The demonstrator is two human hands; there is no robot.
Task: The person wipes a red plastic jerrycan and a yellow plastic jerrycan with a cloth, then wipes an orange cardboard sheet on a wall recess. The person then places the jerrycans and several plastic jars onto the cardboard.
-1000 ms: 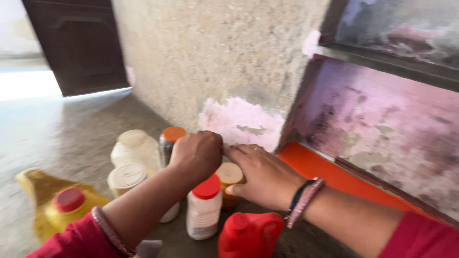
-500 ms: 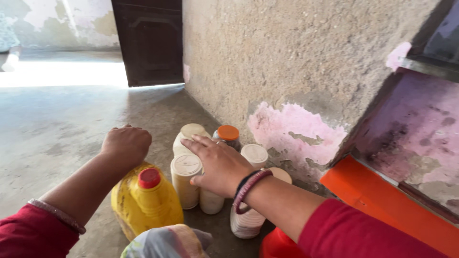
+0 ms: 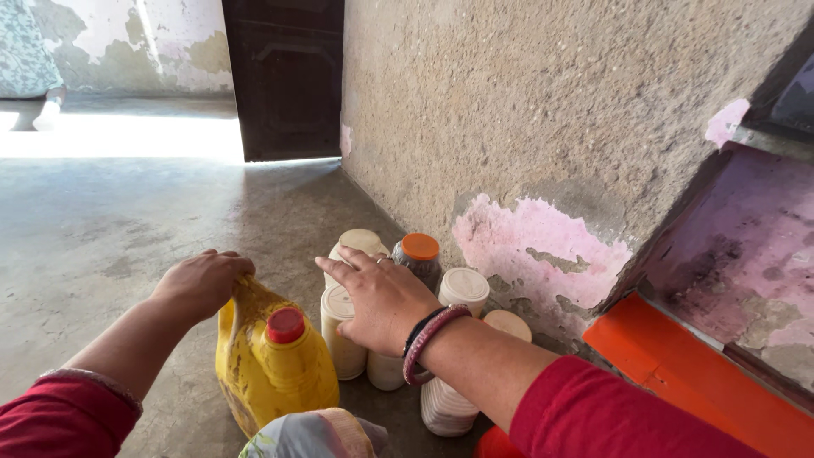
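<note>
Bare concrete floor [image 3: 127,220] runs up to a rough plastered wall [image 3: 543,110] with a patch of peeling pink paint; a dark wooden door [image 3: 284,76] stands far beyond the hands, and an orange ledge [image 3: 678,373] lies to the right of the right forearm.

Left hand [image 3: 203,282]: fingers curled and closed over the handle of a yellow oil jug [image 3: 267,373]. The jug stands upright on the floor, directly below and to the right of this hand, and carries a red screw cap [image 3: 286,325].

Right hand [image 3: 381,297]: palm down, fingers extended and slightly spread, resting on a group of plastic jars. It grips nothing. The palm covers the top of a cream jar [image 3: 343,339] that stands just beside the jug; a second small jar [image 3: 386,371] sits under the wrist. A dark red bangle and a black band [image 3: 428,339] circle the wrist.

Beyond the right fingertips stand a pale-lidded jar [image 3: 360,241] and a dark jar with an orange lid [image 3: 419,253]. To the right of the hand are a white-lidded jar [image 3: 464,288] and another cream lid [image 3: 507,325]. A ribbed white jar [image 3: 445,407] stands beneath the right forearm. A bundle of patterned cloth [image 3: 309,434] lies nearest the camera, below the jug.
</note>
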